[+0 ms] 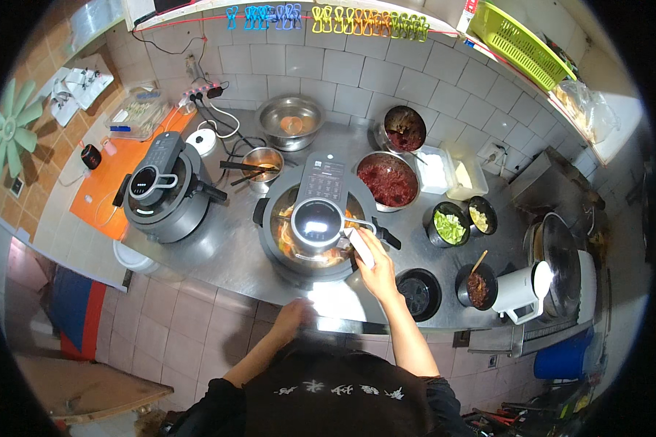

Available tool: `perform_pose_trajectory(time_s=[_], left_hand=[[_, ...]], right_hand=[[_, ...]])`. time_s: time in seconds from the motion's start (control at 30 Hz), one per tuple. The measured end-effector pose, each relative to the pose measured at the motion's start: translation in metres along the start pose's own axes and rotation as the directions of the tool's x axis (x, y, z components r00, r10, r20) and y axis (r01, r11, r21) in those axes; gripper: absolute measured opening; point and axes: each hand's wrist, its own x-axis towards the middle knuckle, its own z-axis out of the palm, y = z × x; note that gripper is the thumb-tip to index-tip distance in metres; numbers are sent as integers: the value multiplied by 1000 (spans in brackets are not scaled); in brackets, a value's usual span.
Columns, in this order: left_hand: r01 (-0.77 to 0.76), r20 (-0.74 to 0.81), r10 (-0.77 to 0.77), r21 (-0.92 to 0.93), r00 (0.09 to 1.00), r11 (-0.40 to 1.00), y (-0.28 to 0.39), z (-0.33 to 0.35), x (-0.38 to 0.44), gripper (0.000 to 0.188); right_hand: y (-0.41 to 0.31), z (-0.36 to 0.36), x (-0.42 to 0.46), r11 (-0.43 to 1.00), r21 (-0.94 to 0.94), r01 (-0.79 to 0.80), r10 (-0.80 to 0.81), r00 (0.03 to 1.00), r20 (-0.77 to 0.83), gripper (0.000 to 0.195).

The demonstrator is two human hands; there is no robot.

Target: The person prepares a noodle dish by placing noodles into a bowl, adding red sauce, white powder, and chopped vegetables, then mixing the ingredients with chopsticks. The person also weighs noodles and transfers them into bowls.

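In front of me stands a grey automatic stir-fry cooker (279, 262) with a round display (318, 223) on its lid. Noodle-like strips and orange pieces (285, 240) show through the clear part of the lid. My right hand (376, 269) grips a small white object (361, 247), perhaps a folded cloth or tissue, close to the metal loop handle (367, 223) at the display's right side. My left hand (295, 318) is blurred at the counter's front edge; its fingers are unclear, and nothing can be seen in it.
A second cooker (169, 218) stands left. Behind are a steel basin (290, 104), a small pot with dark utensils (262, 177) and bowls of dark red paste (388, 183). To the right are chopped greens (449, 226), a black bowl (418, 295) and a white electric kettle (516, 292).
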Motion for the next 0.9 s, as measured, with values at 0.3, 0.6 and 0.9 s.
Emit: perform_pose_trajectory(time_s=[0.3, 0.6, 0.9], left_hand=[[-348, -45, 414, 464, 909, 815, -18, -6, 24, 27], [-281, -59, 386, 588, 920, 758, 3, 1, 16, 24], [-68, -155, 104, 223, 982, 973, 23, 11, 11, 47]], right_hand=[[7, 1, 1, 1000, -14, 18, -18, 1000, 10, 60], [1, 0, 1, 1000, 29, -10, 10, 1000, -4, 51], [8, 1, 1, 999, -12, 30, -30, 1000, -2, 57]])
